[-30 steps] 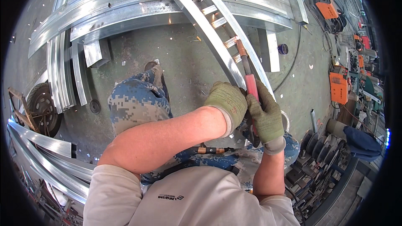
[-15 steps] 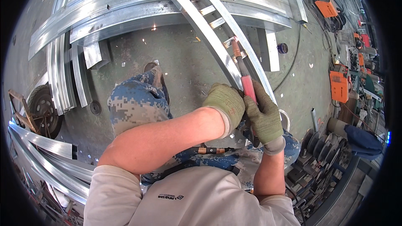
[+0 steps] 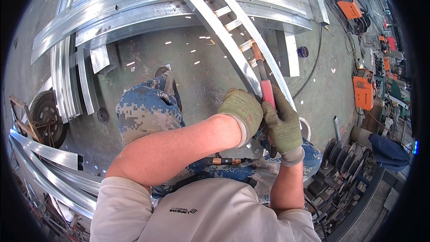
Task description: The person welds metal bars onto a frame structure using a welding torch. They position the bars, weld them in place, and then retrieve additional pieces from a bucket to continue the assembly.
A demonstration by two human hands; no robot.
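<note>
My gloved right hand is wrapped round the red handle of a welding torch. The torch's copper nozzle points away from me, with its tip at a short rung near the right-hand rail of a ladder-like metal frame. Beside the handle, my gloved left hand is closed at the near end of the frame's left rail. Its fingertips are turned away, so what they grip is hidden. Brownish marks show where the nearer rungs join the rails.
The frame rests across long galvanized steel channels. Orange machines with cables stand at the right. A wheel lies at the left, above more steel profiles. Metal discs and offcuts crowd the lower right; a small round can sits on the floor.
The torch nozzle has shifted slightly to the right and toward me. Several bright spark streaks now show over the floor left of the frame. Both hands have barely moved.
</note>
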